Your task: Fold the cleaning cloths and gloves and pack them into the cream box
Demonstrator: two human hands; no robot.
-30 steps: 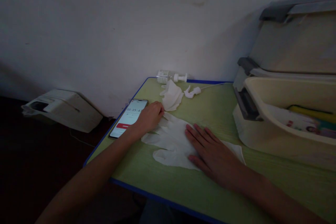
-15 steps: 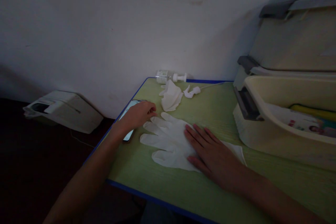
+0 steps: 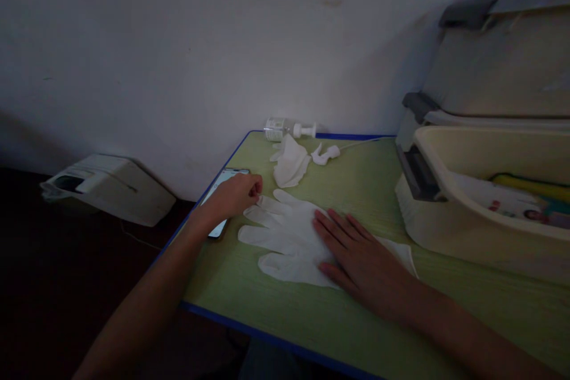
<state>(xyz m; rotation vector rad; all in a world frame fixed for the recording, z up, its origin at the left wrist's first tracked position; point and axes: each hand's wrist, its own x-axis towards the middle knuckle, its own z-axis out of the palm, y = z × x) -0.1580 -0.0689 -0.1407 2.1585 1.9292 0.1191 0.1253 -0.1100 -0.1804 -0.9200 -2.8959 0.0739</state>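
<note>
A white disposable glove (image 3: 285,234) lies flat on the green table, its fingers pointing left and its cuff to the right. My right hand (image 3: 356,258) rests open on the glove's palm, fingers stretched out. At the tip of one glove finger, my left hand (image 3: 243,193) is closed in a pinch; its fingers partly hide that tip. Under my left wrist lies a phone (image 3: 219,229) with a lit screen. Just beyond the flat glove sits a second, crumpled white glove (image 3: 290,163).
A clear pump bottle (image 3: 276,129) lies on its side at the table's back edge. Nearby is a white spray head (image 3: 327,155) with a tube. An open cream storage bin (image 3: 427,231) stands on the right. A white bin (image 3: 120,187) is on the floor at left.
My left hand has shifted slightly left, and its fingers are curled tighter at the glove's fingertip. My right hand stays in place on the glove.
</note>
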